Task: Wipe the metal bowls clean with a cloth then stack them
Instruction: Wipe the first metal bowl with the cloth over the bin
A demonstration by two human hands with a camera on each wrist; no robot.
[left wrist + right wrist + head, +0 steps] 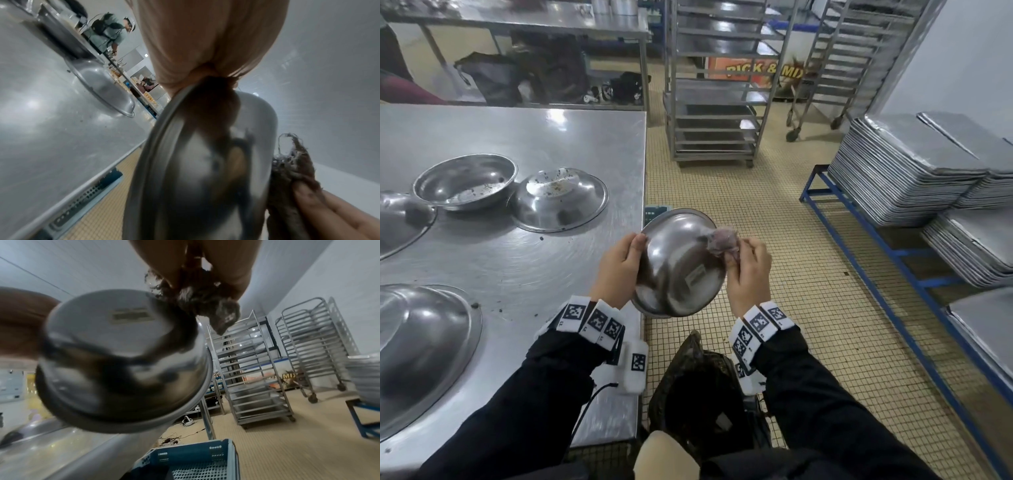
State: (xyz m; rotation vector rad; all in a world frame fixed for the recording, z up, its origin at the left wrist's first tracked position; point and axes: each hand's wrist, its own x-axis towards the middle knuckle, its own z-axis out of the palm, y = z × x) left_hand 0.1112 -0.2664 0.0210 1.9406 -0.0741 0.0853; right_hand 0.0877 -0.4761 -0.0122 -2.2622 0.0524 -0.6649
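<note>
My left hand (621, 262) grips the rim of a metal bowl (681, 267) held in the air off the table's right edge, its outer underside with a label facing me. My right hand (748, 265) holds a bunched brownish cloth (722, 241) pressed against the bowl's upper right side. The left wrist view has the bowl (205, 170) edge-on with the cloth (292, 170) at its right. In the right wrist view the bowl's base (123, 356) fills the middle and the cloth (205, 301) hangs from my fingers. Several more bowls lie on the steel table (571, 144): one upright with crumbs (465, 181), one upside down (560, 200).
Two large upturned bowls lie at the table's left (421, 346) (400, 222). A dark bin (702, 387) stands below my hands, a blue crate (191, 462) on the tiled floor. Tray racks (719, 85) stand ahead; stacked baking trays (914, 171) rest on a blue frame at right.
</note>
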